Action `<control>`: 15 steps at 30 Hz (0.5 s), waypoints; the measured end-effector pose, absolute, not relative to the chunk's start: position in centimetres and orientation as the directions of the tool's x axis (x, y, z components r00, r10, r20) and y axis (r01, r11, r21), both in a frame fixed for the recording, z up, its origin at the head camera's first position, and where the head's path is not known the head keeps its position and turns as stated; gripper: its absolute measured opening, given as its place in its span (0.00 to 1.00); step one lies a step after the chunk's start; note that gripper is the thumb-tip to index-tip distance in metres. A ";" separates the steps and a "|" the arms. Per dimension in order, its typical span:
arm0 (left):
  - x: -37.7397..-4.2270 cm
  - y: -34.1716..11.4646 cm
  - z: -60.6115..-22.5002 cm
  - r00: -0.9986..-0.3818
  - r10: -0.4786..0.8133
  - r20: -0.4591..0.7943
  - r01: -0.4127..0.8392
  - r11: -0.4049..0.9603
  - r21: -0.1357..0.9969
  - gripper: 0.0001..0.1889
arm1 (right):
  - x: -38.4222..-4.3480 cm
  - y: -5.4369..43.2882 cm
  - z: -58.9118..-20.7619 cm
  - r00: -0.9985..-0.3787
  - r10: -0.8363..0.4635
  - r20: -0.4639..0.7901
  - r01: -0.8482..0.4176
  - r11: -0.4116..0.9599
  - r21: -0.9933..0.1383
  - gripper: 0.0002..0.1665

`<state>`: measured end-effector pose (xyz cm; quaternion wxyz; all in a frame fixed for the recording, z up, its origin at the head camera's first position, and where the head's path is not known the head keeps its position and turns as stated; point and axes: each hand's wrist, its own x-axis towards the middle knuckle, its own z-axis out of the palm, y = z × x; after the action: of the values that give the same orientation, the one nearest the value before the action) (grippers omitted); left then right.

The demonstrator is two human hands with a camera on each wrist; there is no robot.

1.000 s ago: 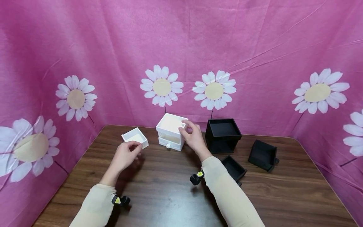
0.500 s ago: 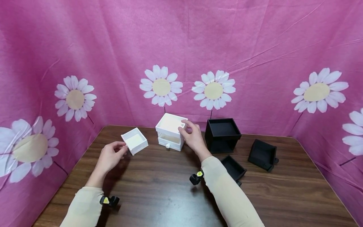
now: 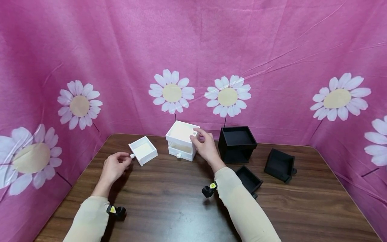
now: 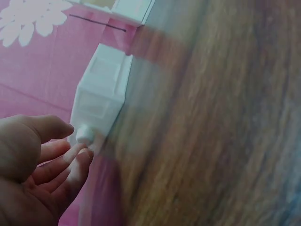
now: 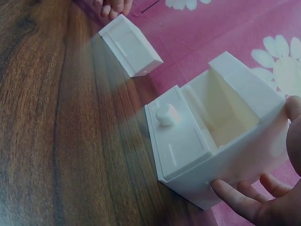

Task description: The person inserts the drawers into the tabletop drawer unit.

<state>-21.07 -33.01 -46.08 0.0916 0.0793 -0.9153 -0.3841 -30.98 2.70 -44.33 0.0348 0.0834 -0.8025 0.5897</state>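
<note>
At the left, a small white drawer (image 3: 145, 150) sits on the table. My left hand (image 3: 113, 168) is at its knob (image 4: 84, 134), thumb and fingers loosely around it; whether they touch it cannot be told. A small white drawer cabinet (image 3: 181, 141) stands in the middle. Its lower drawer with a round knob (image 5: 165, 114) is in place, and the slot above has no drawer. My right hand (image 3: 207, 149) holds the cabinet's right side, with thumb and forefinger at the upper front corner and other fingers against the side wall.
Right of the white cabinet stands a black cabinet (image 3: 238, 136) with an open front. One black drawer (image 3: 249, 178) lies before it, another black drawer (image 3: 279, 164) farther right. A pink flowered cloth (image 3: 193, 50) hangs behind the wooden table (image 3: 169, 208).
My left hand has moved left from the drawer's near side to its knob, uncovering the drawer. The drawer has hardly moved. My right hand stays on the white cabinet.
</note>
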 end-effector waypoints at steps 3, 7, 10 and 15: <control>-21.4 -33.4 -46.5 -0.969 -0.225 0.101 -0.084 0.686 0.723 0.19 | -31.0 2.7 -44.4 -0.984 -0.091 0.156 -0.176 0.293 -0.940 0.26; -21.8 -33.7 -47.0 -0.973 -0.214 0.087 -0.085 0.681 0.727 0.21 | -30.9 2.7 -44.3 -0.985 -0.089 0.147 -0.167 0.292 -0.942 0.26; -22.1 -33.7 -47.3 -0.976 -0.205 0.069 -0.085 0.658 0.748 0.21 | -30.8 2.7 -44.3 -0.986 -0.087 0.142 -0.162 0.295 -0.942 0.26; -22.8 -33.4 -47.3 -0.979 -0.192 0.072 -0.080 0.677 0.731 0.22 | -30.9 2.7 -44.3 -0.987 -0.083 0.139 -0.158 0.300 -0.941 0.26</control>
<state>-22.78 -33.44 -47.29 0.0715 0.0744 -0.9130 -0.3947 -30.87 2.66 -44.30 0.0320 0.0749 -0.8056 0.5869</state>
